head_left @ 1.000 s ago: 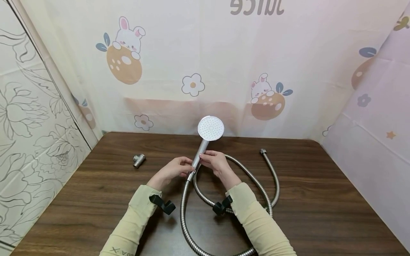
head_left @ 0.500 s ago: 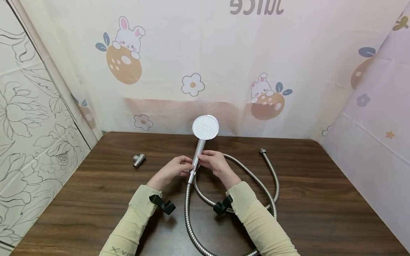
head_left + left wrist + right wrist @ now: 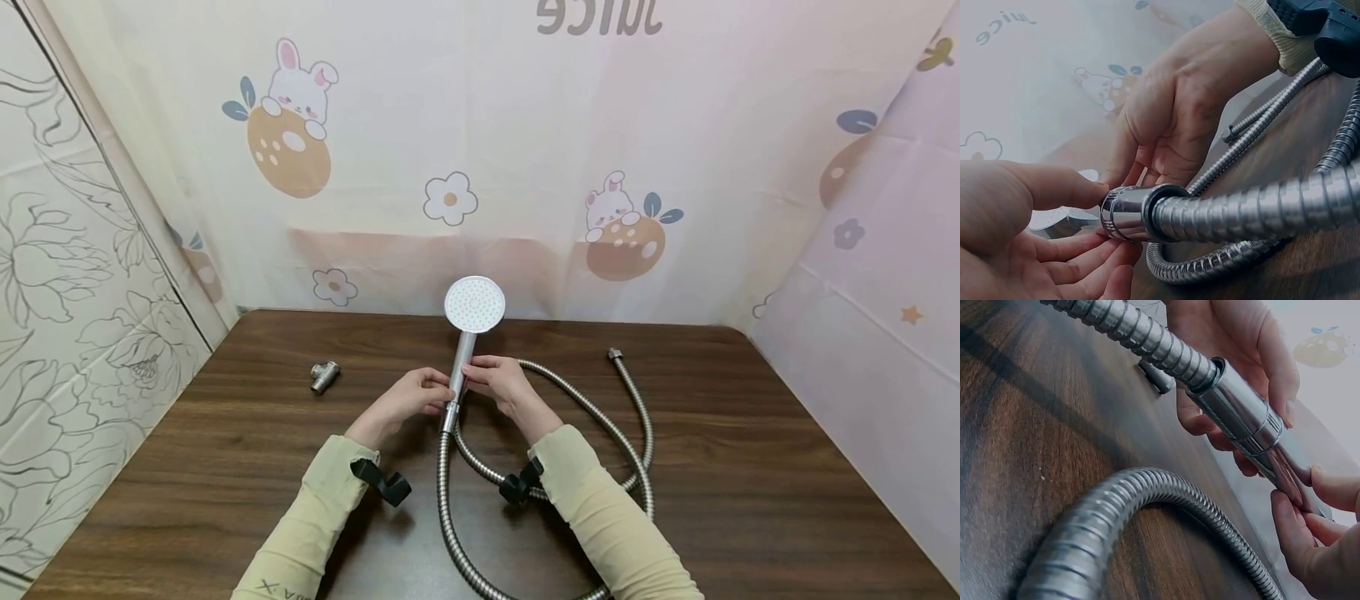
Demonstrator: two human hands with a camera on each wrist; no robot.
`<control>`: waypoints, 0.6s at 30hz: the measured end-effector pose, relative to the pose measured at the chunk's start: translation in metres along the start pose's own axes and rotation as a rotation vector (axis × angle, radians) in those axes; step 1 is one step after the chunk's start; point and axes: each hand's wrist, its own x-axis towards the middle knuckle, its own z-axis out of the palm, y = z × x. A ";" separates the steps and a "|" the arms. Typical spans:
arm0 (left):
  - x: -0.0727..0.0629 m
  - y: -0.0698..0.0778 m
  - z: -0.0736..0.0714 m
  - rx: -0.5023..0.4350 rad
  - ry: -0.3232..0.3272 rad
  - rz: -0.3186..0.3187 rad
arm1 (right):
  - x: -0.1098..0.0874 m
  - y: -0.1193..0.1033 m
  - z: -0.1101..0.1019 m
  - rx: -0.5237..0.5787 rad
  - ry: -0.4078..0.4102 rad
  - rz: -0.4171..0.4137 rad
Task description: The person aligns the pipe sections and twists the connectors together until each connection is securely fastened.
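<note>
Both hands hold a chrome shower head [image 3: 475, 305] in the middle, its round white spray face turned toward the head camera. My left hand [image 3: 408, 395] pinches the lower end of the handle, by the shiny connector nut [image 3: 1127, 214] of the hose, with thumb and fingers. Higher up, my right hand [image 3: 507, 387] pinches the handle [image 3: 462, 357] from the other side. In the right wrist view the nut sits against the handle's end. A ribbed metal shower hose [image 3: 444, 500] runs down from it and loops over the table.
A small chrome tee fitting [image 3: 325, 377] lies on the wooden table [image 3: 187, 467] at the left. The hose's free end [image 3: 615, 354] lies at the back right. A printed curtain [image 3: 390, 108] hangs behind the table's far edge.
The shower head has swung to the left and stands more upright. Its hose has shifted right near the nut. Both hands keep nearly the same place on the handle.
</note>
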 end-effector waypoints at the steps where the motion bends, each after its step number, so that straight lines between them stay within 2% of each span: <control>1: 0.000 -0.001 0.000 0.001 0.001 -0.003 | 0.000 0.000 0.000 -0.006 0.002 0.003; 11: -0.001 -0.001 0.001 0.023 0.017 -0.010 | -0.001 0.003 0.000 -0.052 0.015 0.016; 18: -0.001 -0.003 -0.001 0.035 0.004 -0.008 | 0.002 0.006 0.001 -0.064 0.022 0.030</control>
